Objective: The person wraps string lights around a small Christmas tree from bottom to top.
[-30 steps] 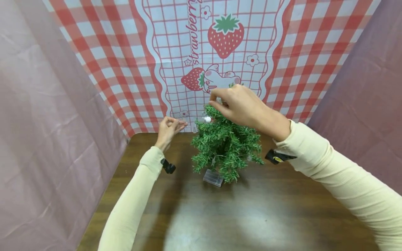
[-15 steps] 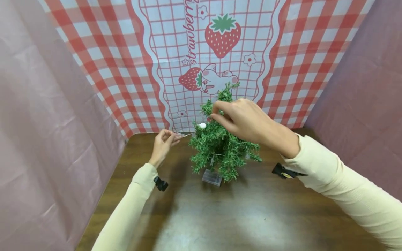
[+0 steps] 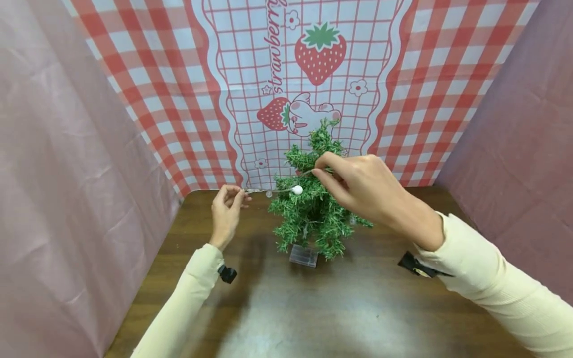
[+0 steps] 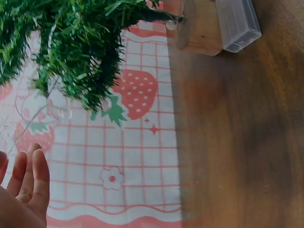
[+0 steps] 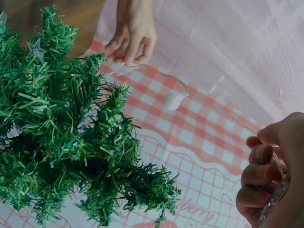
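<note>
In the head view the tree (image 3: 319,214) stands on the worktop (image 3: 394,298), left hand (image 3: 226,211) at its nine o'clock and right hand (image 3: 371,186) at its three o'clock, the fingers of both pinching the wire (image 5: 223,112), which carries the white ball (image 3: 297,190) between them.

The head view is bright, with pale glare on the brown tabletop (image 3: 349,303) at lower centre and a soft-edged shadow (image 3: 241,293) to its left. The left-wrist view is dimmer and soft. In the right-wrist view, the pink curtain (image 5: 237,47) looks hazy at upper right, the green tree (image 5: 61,128) darker at left.
</note>
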The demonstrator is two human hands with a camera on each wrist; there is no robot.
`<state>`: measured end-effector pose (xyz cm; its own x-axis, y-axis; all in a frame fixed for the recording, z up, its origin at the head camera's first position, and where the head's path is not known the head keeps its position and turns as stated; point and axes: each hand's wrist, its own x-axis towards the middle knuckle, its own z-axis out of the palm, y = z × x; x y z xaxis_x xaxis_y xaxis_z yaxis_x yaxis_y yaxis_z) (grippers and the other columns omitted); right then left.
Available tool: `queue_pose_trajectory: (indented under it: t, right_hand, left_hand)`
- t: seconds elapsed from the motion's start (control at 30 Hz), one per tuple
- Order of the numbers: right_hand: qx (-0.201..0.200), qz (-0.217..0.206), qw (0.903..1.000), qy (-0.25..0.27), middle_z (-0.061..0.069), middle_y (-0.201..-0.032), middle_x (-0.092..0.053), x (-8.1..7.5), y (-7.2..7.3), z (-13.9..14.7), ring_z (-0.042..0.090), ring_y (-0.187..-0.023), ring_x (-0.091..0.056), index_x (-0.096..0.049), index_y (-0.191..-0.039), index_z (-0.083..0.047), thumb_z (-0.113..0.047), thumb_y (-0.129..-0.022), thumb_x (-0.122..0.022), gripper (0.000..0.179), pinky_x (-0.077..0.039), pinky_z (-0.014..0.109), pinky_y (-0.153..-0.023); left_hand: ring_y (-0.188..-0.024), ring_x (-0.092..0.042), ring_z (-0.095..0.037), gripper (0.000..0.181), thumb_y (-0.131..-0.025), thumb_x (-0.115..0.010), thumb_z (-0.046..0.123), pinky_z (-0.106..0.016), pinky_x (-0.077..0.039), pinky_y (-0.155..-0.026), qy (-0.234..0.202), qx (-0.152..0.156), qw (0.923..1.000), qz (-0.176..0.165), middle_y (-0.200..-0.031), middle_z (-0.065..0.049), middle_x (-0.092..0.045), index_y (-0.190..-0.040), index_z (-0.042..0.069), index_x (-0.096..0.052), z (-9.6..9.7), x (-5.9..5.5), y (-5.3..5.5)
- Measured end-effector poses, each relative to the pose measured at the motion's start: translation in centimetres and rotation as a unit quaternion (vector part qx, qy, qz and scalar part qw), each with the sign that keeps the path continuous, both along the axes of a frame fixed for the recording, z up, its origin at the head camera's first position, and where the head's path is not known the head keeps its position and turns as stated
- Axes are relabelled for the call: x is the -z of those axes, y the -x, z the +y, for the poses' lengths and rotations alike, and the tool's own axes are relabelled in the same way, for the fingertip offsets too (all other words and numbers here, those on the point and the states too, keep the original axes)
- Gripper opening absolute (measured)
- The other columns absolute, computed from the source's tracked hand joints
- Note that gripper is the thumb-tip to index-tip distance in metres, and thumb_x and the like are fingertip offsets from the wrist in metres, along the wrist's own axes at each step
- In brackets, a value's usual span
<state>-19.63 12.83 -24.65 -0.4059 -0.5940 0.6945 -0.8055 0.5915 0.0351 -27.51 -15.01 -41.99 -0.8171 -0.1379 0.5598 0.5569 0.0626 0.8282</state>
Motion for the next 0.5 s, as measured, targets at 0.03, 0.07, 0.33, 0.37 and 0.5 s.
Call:
queue_pose_trajectory:
  t: [0.03, 0.07, 0.33, 0.37, 0.5]
  right_hand:
    - [-0.002, 0.009, 0.9999, 0.008, -0.012, -0.049, -0.044, 0.1, -0.1, 0.2, 0.001, -0.039, -0.026, -0.062, -0.092, -0.015, -0.02, -0.088, -0.054, 0.01, -0.025, 0.021, -0.036]
    - [-0.002, 0.017, 0.9998, 0.014, -0.012, -0.049, -0.044, 0.1, -0.2, 0.4, 0.001, -0.039, -0.026, -0.062, -0.091, -0.014, -0.019, -0.088, -0.055, 0.01, -0.024, 0.02, -0.036]
    - [0.014, 0.053, 0.9978, 0.039, -0.013, -0.048, -0.039, 0.1, -1.2, 1.8, -0.001, -0.037, -0.024, -0.062, -0.088, -0.01, -0.019, -0.086, -0.053, 0.012, -0.019, 0.018, -0.033]
    - [0.014, 0.054, 0.9976, 0.041, -0.013, -0.048, -0.039, 0.2, -1.2, 2.0, -0.002, -0.037, -0.024, -0.062, -0.087, -0.01, -0.018, -0.086, -0.054, 0.012, -0.019, 0.018, -0.033]
    - [0.017, 0.054, 0.9976, 0.039, -0.014, -0.048, -0.039, 0.4, -1.4, 2.3, -0.002, -0.036, -0.025, -0.063, -0.087, -0.011, -0.018, -0.085, -0.055, 0.011, -0.019, 0.018, -0.033]
  left_hand:
    - [-0.073, -0.063, -0.035, 0.017, -0.088, -0.053, -0.001, -0.035, -0.054, -0.062, 0.004, -0.002, 1.0, 0.009, -0.086, -0.029, -0.057, -0.095, -0.015, -0.048, 0.2, -0.3, -0.3]
    - [-0.074, -0.062, -0.039, 0.016, -0.088, -0.053, 0.0, -0.038, -0.054, -0.063, 0.008, -0.003, 0.9998, 0.018, -0.085, -0.029, -0.058, -0.095, -0.014, -0.049, 0.5, -0.5, -0.5]
    - [-0.077, -0.061, -0.044, 0.014, -0.088, -0.048, -0.007, -0.047, -0.052, -0.066, -0.025, 0.018, 0.9968, 0.073, -0.086, -0.037, -0.057, -0.095, -0.018, -0.045, 2.1, -2.5, -0.9]
    - [-0.078, -0.06, -0.046, 0.015, -0.088, -0.048, -0.006, -0.048, -0.051, -0.067, -0.032, 0.021, 0.9965, 0.074, -0.086, -0.038, -0.057, -0.096, -0.019, -0.044, 2.2, -2.8, -0.8]
    - [-0.082, -0.058, -0.049, 0.019, -0.088, -0.049, -0.005, -0.047, -0.052, -0.069, -0.041, 0.023, 0.9977, 0.049, -0.089, -0.038, -0.057, -0.097, -0.02, -0.043, 2.3, -3.6, 0.0]
